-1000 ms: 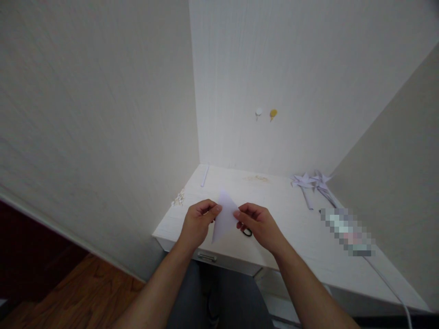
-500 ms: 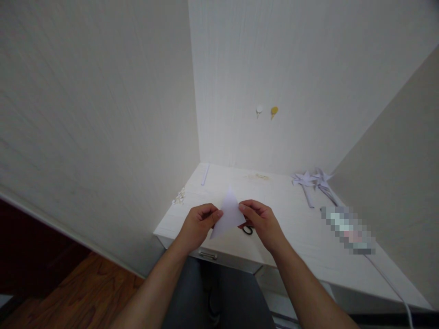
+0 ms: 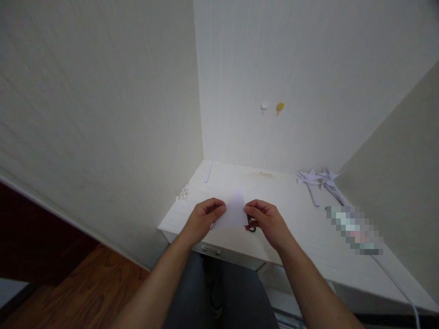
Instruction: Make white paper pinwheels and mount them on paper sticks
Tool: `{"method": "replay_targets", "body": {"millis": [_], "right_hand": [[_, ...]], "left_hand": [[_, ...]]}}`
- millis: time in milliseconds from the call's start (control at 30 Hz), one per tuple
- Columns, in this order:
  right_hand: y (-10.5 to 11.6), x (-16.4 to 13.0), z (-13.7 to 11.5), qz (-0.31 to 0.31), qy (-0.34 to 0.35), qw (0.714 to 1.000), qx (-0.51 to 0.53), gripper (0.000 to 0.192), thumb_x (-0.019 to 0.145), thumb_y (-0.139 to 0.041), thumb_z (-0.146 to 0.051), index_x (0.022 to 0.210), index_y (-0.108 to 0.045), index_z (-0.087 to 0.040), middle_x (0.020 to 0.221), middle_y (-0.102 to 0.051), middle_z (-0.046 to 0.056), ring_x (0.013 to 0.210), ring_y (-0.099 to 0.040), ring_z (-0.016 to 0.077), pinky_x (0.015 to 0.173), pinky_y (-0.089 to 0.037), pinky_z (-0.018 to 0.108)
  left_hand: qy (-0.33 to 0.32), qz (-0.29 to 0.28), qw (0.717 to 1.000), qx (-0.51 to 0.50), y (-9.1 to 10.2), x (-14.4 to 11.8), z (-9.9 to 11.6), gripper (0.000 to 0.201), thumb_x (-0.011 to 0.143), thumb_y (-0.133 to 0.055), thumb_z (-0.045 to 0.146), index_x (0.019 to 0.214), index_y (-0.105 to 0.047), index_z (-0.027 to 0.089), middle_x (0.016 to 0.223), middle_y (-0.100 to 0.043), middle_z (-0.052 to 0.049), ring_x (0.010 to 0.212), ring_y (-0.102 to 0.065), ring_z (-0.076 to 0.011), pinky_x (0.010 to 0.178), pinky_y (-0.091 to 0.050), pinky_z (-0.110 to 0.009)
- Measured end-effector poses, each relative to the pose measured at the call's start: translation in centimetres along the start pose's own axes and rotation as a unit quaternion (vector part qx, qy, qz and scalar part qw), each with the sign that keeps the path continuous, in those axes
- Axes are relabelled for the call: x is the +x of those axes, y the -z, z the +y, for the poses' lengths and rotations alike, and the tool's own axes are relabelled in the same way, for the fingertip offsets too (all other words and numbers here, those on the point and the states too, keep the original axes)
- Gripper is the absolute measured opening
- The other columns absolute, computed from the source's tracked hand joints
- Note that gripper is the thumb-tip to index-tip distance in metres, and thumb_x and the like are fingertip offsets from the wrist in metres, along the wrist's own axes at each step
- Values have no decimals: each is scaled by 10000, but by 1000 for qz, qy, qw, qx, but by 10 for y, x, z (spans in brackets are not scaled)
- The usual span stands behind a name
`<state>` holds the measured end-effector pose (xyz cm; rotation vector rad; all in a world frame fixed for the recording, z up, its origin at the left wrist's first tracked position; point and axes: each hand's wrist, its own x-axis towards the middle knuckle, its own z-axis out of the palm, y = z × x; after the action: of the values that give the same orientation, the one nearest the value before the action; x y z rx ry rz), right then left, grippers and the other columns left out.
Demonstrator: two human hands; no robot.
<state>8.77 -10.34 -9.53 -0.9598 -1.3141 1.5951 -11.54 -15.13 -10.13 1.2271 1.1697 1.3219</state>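
Observation:
A pale lilac-white sheet of paper (image 3: 233, 212), roughly triangular as I see it, is held up between my hands above the desk. My left hand (image 3: 205, 218) pinches its left edge between thumb and fingers. On the opposite edge, my right hand (image 3: 267, 220) grips the paper the same way. Beneath the right fingers lies a pair of scissors (image 3: 252, 229) with dark handle loops, partly hidden by the hand and the paper.
The white desk (image 3: 288, 242) fits between walls. Paper pinwheels (image 3: 313, 178) lie at the back right, near a blurred-out object (image 3: 355, 230) with a white cable (image 3: 394, 281). A paper stick (image 3: 208, 172) and small white bits (image 3: 183, 193) sit at left. Two hooks (image 3: 280, 107) hang on the wall.
The view has shifted slightly, so the scene sits a little to the right. The paper has turned slightly in my hands, its lower edge now more level. Both hands keep their grip.

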Motion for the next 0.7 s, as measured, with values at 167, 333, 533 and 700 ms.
{"method": "replay_targets", "body": {"millis": [167, 333, 533, 700], "right_hand": [[3, 4, 9, 41, -9, 999, 20, 289, 714, -828, -441, 705, -689, -188, 604, -628, -13, 528, -580, 133, 493, -517, 270], [1, 3, 10, 40, -24, 998, 46, 328, 679, -854, -469, 710, -688, -187, 611, -633, -5, 565, -591, 143, 495, -513, 261], [-2, 0, 6, 23, -44, 996, 78, 331, 665, -866, -452, 707, -675, -185, 605, -622, -10, 555, -584, 139, 486, -501, 257], [-4, -1, 3, 7, -60, 992, 113, 370, 646, -890, -461, 694, -649, -184, 581, -589, -25, 516, -553, 128, 457, -491, 254]], "left_hand": [[-34, 20, 993, 111, -2, -9, 4, 438, 656, -858, 251, 1079, -744, 252, 1018, -724, -48, 932, -646, -211, 723, -492, -278], [-85, 50, 982, 163, -4, -12, 7, 323, 733, -758, 205, 1052, -755, 253, 1072, -723, -62, 996, -640, -228, 775, -529, -306], [-97, 52, 984, 143, -2, -12, 13, 341, 695, -785, 182, 1030, -758, 242, 1030, -719, -60, 1009, -651, -239, 847, -519, -331], [-93, 25, 990, 101, -1, -13, 16, 390, 697, -761, 164, 1081, -735, 229, 1044, -711, -57, 1001, -650, -228, 856, -535, -328]]}}
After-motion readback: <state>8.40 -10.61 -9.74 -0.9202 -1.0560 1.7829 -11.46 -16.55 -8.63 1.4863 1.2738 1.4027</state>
